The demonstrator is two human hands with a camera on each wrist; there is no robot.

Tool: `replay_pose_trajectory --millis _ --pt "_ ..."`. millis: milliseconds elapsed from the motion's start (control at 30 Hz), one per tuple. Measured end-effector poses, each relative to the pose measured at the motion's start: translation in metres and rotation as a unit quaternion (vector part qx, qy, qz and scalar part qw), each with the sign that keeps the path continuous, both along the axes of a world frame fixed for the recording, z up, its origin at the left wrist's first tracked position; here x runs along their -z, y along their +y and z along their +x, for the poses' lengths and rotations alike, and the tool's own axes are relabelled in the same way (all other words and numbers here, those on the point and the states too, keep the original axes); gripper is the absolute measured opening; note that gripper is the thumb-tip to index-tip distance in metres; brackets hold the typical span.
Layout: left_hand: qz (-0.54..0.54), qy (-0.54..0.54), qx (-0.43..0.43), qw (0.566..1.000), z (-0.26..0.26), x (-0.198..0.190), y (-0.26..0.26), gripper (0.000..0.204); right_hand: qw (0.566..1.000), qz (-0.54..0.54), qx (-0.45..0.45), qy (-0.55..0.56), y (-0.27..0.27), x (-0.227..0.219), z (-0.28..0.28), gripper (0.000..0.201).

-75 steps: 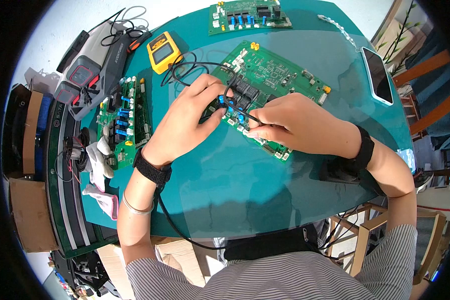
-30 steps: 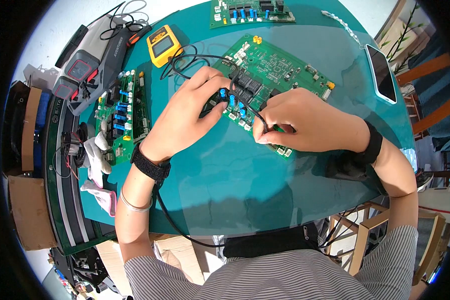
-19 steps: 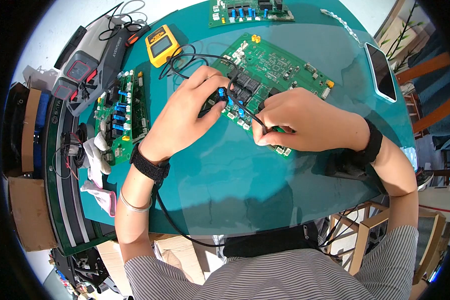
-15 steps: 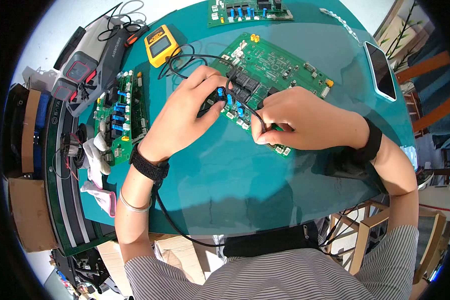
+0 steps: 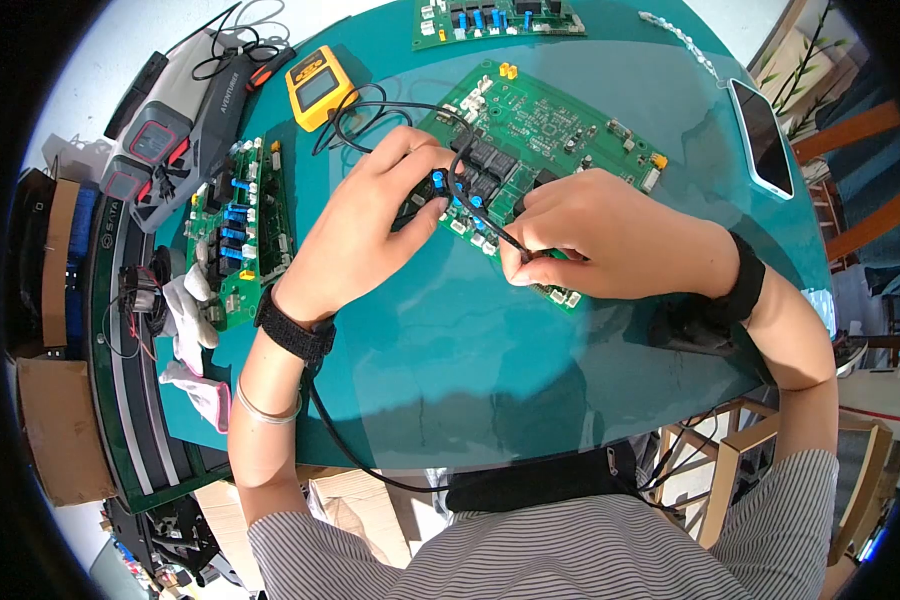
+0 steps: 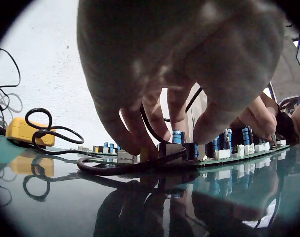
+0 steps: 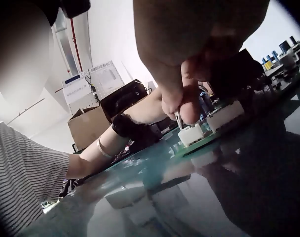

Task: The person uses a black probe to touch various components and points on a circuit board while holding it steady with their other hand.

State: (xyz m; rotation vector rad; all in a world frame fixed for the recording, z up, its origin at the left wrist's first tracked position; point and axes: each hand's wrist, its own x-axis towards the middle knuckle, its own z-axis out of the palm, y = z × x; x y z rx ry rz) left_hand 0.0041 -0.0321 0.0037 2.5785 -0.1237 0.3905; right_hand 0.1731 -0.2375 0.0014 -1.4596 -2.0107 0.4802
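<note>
A green circuit board (image 5: pixel 545 125) with black blocks and blue parts lies at a slant on the table. My left hand (image 5: pixel 365 225) is curled over its left corner, thumb and fingers around dark parts there; what lies under the palm is hidden. My right hand (image 5: pixel 615 240) pinches a thin metal-tipped tool (image 7: pixel 178 120) at a white connector (image 7: pixel 192 134) on the board's near edge. A black cable (image 5: pixel 457 165) crosses the board toward my right fingers. In the left wrist view, the fingers (image 6: pixel 140 133) reach down beside a blue part (image 6: pixel 177 137).
A yellow handheld meter (image 5: pixel 320 88) with coiled cable lies at the upper left. Other circuit boards stand at left (image 5: pixel 238 230) and far back (image 5: pixel 500 22). A phone (image 5: pixel 760 140) lies at right, gloves (image 5: pixel 192 320) at left, and a grey-black device (image 5: pixel 160 150) beyond them.
Compared with the earliest frame, my right fingertips have moved a little along the board's near edge toward its right corner. My left hand has stayed at the left corner. The view has shifted slightly.
</note>
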Motion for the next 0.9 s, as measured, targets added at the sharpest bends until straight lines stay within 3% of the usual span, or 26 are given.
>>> replay_pose_trajectory --millis 133,233,300,333,400,900 --pt "0.004 0.0 -0.002 1.0 0.0 0.001 0.0 0.039 0.999 0.052 0.0 -0.01 0.001 0.006 -0.004 0.01" --pt "-0.001 0.0 0.001 1.0 0.0 0.0 0.0 0.039 0.999 0.02 0.013 -0.022 0.0 -0.001 -0.001 0.01" --pt "0.017 -0.02 0.008 1.0 0.001 0.001 0.0 0.037 0.993 -0.091 0.017 0.07 0.0 -0.012 0.004 0.01" --pt "0.036 -0.039 0.013 0.998 0.001 0.002 0.001 0.036 0.993 -0.091 0.016 0.071 0.0 -0.009 0.004 0.01" --pt "0.036 -0.041 0.012 0.998 0.001 0.003 0.001 0.036 0.999 -0.011 -0.002 0.035 0.001 -0.001 0.006 0.006" --pt "0.0 0.0 0.008 1.0 0.0 0.0 0.001 0.042 0.999 0.008 0.028 0.02 0.0 -0.001 -0.003 0.008"
